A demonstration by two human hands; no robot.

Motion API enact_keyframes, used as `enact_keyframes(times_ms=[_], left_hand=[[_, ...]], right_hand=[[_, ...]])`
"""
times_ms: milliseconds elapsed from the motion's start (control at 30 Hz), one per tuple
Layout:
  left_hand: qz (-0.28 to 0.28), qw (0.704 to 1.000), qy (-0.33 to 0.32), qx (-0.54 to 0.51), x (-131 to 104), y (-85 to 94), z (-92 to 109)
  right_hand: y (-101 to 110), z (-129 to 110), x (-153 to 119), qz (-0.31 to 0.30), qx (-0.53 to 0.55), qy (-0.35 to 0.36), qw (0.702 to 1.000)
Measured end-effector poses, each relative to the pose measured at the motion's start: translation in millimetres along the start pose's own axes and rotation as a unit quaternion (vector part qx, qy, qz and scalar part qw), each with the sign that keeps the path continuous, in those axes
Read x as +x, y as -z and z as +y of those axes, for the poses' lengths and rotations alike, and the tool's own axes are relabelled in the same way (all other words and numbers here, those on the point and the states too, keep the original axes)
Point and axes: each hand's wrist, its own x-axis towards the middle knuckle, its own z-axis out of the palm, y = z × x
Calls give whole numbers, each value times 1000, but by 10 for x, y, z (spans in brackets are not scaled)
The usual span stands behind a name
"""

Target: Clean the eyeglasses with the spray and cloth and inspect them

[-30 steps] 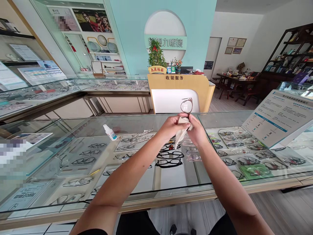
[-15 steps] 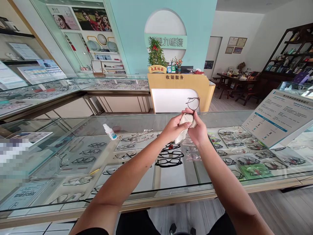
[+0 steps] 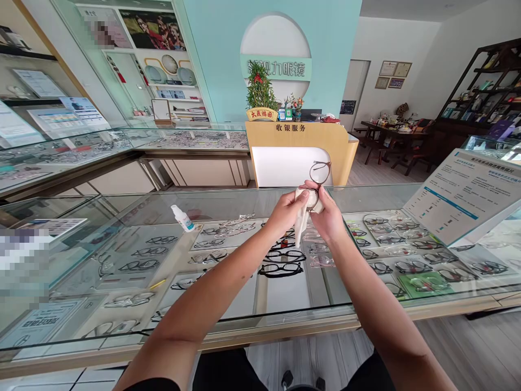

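Note:
A pair of round, thin-framed glasses (image 3: 320,172) is held above the glass counter, one lens standing up and the other down between my hands. My left hand (image 3: 288,209) is closed on a cream cloth (image 3: 301,221), its thumb pressing the cloth against the lower lens. With its fingers closed round the frame, my right hand (image 3: 326,216) grips the glasses from the right side. A loose end of the cloth hangs down between the hands. Some of the fingers behind the lens are hidden.
On the glass counter (image 3: 228,201) a white spray bottle (image 3: 183,218) stands to the left, and a large printed sign (image 3: 462,198) leans at the right. Rows of glasses (image 3: 281,268) lie in trays under the glass. Beyond is a wooden cashier desk (image 3: 344,157).
My left hand has shifted slightly left and up with the cloth, uncovering more of the lower lens. The glasses have turned a little, and the cloth end hangs lower.

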Motion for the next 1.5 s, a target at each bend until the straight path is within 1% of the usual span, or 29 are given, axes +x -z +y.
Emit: enact_keyframes(times_ms=[200,400,533,767,933,1033,1133,1333,1500], left_hand=[[22,999,35,-14,-46,-32,66],[33,998,48,-37,-47,-40,80],[30,996,61,-57,-31,-39,79],[18,996,62,-64,-25,-27,84],[-20,997,30,-65,-25,-26,89],[-28,999,8,-33,-39,-36,82],[-13,1000,-4,1,-65,-69,69],[11,1000,-24,-1,-100,-151,6],[33,998,-50,4,-65,-130,-80]], right_hand=[[-25,1,-21,9,-43,6,999],[-30,2,-22,-12,-79,25,996],[-16,4,-10,-25,-86,33,995],[-37,14,-2,1,-78,26,997],[-44,25,-3,24,-38,34,998],[-50,27,-9,25,-31,29,999],[-71,21,-22,17,-35,21,999],[-97,0,-37,13,-46,21,999],[-123,-28,-49,2,-37,28,999]])
